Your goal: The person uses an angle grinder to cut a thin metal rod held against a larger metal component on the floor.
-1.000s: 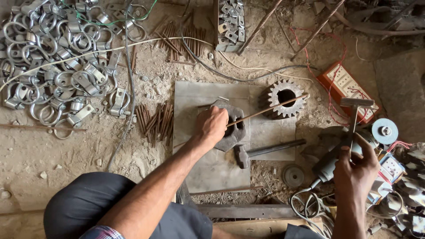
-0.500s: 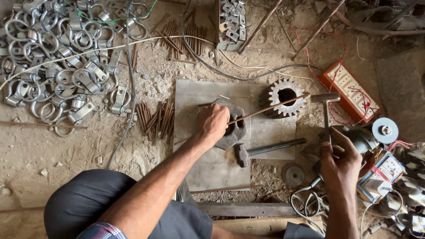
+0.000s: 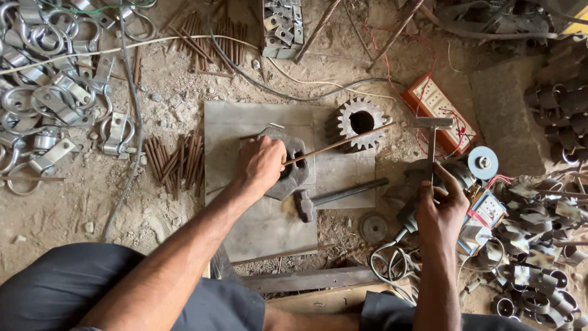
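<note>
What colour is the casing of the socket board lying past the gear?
Orange-red, with a pale face; the socket board shows clearly in the head view.

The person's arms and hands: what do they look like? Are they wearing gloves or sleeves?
No gloves: the left hand and the right hand are both bare. Both forearms are bare too, with no sleeve reaching them and no watch or bracelet visible. No ring shows on the fingers that can be seen. Dark trousers cover the knees below the arms.

Both hands closed: left, right.
</note>
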